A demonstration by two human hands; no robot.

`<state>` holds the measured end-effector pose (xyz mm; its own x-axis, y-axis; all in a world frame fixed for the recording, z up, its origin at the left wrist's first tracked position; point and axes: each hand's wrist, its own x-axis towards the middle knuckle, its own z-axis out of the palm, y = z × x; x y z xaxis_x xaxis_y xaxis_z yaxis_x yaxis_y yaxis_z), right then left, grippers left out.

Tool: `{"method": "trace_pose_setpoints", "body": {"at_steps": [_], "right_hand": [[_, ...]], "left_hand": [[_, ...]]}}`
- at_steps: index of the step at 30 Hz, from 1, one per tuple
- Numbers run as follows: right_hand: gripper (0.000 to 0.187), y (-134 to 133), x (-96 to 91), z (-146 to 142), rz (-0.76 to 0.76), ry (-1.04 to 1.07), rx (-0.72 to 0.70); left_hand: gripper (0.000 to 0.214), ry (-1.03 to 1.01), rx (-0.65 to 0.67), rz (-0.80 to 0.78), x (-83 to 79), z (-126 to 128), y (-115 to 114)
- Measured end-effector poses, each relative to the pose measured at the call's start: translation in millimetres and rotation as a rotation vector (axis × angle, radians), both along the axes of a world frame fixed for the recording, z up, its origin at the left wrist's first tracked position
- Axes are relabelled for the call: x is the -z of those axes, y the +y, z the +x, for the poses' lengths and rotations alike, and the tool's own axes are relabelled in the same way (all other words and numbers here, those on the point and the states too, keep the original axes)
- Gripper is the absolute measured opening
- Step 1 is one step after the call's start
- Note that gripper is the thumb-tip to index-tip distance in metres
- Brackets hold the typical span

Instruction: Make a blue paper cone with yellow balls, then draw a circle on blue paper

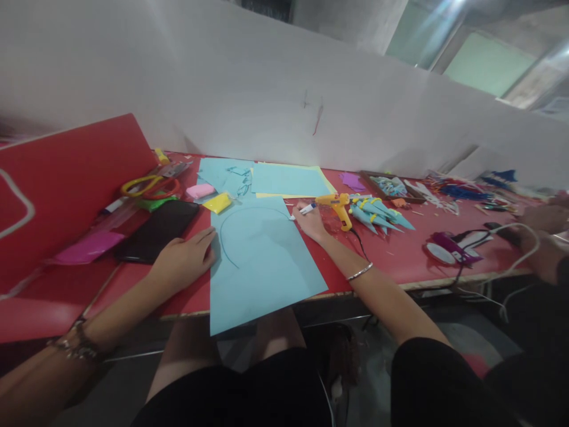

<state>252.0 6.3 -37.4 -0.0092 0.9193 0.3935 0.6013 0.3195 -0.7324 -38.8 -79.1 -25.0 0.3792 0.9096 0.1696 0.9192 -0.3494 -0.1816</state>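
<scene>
A light blue paper sheet (262, 261) lies on the red table (400, 261), its near edge hanging over the front. A drawn arc curves across its upper half. My left hand (184, 258) rests flat on the sheet's left edge, fingers stretched out. My right hand (309, 220) is closed round a white marker (306, 209) at the sheet's upper right corner, at the end of the arc.
A black phone (155, 237) lies left of my left hand. Behind are scissors (149, 185), pink and yellow packets, more blue and yellow sheets (284, 179). A yellow glue gun (338, 207), blue paper cones (377, 214) and tape sit to the right. Another person's hands (544, 228) are at far right.
</scene>
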Motion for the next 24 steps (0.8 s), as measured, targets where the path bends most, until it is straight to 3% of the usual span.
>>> {"method": "trace_pose_setpoints", "body": {"at_steps": [24], "right_hand": [[0.023, -35.2, -4.5, 9.9, -0.044, 0.080, -0.038]], "left_hand": [[0.046, -0.005, 0.004, -0.018, -4.7, 0.7, -2.7]]}}
